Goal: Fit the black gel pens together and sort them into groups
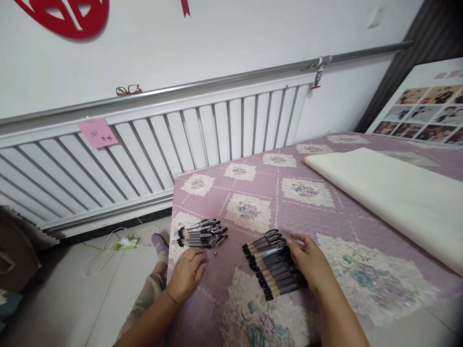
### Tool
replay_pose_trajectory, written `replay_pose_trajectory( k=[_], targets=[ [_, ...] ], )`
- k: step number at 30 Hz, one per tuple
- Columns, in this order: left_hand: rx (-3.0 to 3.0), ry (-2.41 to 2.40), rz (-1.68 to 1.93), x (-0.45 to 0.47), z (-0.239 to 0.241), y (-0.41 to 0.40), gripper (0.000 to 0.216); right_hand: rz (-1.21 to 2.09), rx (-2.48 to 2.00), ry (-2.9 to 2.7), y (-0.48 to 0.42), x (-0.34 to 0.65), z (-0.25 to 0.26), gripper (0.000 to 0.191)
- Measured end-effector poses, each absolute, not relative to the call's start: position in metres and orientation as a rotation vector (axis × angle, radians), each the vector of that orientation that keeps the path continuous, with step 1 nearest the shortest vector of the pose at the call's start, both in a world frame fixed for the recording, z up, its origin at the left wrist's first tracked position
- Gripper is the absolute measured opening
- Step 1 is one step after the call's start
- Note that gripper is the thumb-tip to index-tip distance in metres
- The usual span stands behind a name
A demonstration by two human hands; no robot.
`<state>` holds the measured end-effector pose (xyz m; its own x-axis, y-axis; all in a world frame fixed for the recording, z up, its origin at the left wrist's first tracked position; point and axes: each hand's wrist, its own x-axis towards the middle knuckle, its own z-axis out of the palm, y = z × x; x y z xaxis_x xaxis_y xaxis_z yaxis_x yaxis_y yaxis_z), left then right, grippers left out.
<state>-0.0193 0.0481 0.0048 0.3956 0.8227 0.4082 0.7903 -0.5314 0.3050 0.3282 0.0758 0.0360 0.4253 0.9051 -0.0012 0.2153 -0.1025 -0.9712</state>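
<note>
Two groups of black pens lie on a pink flowered bed cover (325, 164). The smaller bundle of pens (200, 233) sits near the cover's left edge, with a loose small cap (215, 251) beside it. My left hand (187, 273) rests on the cover just below that bundle, fingers loosely curled, holding nothing. The larger row of pens (274, 263) lies to the right. My right hand (309, 262) rests against the row's right ends, fingers laid over them.
A white radiator (144, 144) with a pink note (97, 133) lines the wall. Red glasses (128, 89) sit on its pipe. A cream roll (394, 193) lies on the bed at right. A photo board (423, 108) leans behind. A charger and cable (125, 242) lie on the floor.
</note>
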Motion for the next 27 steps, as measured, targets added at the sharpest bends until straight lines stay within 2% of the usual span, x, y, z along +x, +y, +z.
replay_pose_trajectory(
  k=[4,15,22,27],
  targets=[
    [2.564,1.494,0.81,-0.019,0.005,0.048,0.02,0.802,-1.628,-1.011,0.074,0.329,0.039,0.042],
    [2.612,1.574,0.783,-0.019,0.002,0.048,0.027,0.701,-1.49,-1.083,0.062,0.302,0.047,0.035],
    [2.591,1.741,0.752,-0.015,0.001,0.05,0.038,0.637,-1.362,-1.595,0.054,0.244,0.042,0.023],
    [2.596,1.773,0.753,-0.013,-0.001,0.052,0.042,0.528,-1.32,-1.891,0.054,0.207,0.032,0.022]
  ],
)
